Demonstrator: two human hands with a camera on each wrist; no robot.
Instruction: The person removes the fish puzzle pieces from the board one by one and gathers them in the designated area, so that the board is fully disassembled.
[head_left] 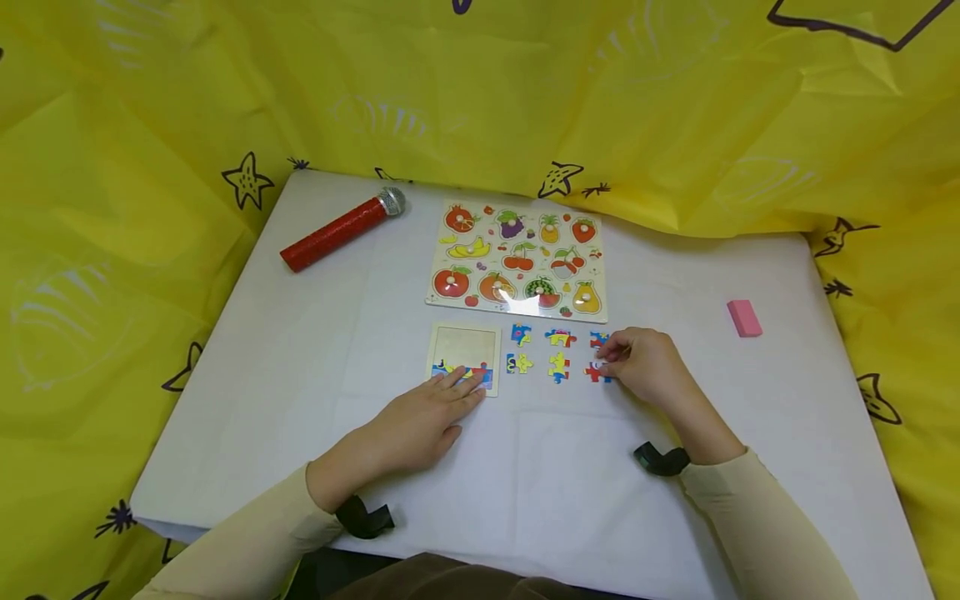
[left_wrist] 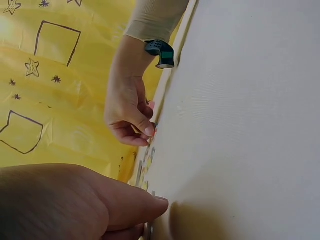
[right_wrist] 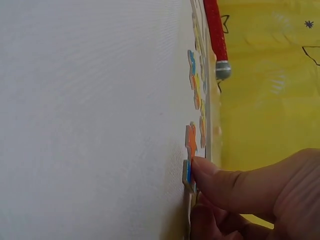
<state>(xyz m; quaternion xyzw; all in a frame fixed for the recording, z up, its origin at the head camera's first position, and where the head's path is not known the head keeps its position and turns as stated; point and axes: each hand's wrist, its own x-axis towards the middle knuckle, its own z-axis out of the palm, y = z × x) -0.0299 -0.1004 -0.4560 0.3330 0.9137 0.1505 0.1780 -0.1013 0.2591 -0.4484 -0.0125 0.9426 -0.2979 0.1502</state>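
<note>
A small wooden puzzle tray [head_left: 467, 342] has joined blue, yellow and red pieces along its near side. Over that near edge lies my left hand [head_left: 423, 421], fingers extended and resting on the tray and its pieces. Several loose jigsaw pieces stand in two rows to the tray's right, among them a yellow piece [head_left: 558, 367]. My right hand [head_left: 647, 364] is at the rightmost ones, fingers curled. Its thumb and fingertips pinch the edge of a red and blue puzzle piece [right_wrist: 191, 142] in the near row. In the left wrist view, the left thumb [left_wrist: 137, 205] lies close over the cloth.
Behind the tray lies a fruit peg puzzle board [head_left: 517, 260]. A red microphone [head_left: 337, 235] is at the back left, a pink block [head_left: 744, 318] at the right. White cloth [head_left: 570, 483] covers the table, and a yellow patterned curtain [head_left: 480, 100] surrounds its back and sides.
</note>
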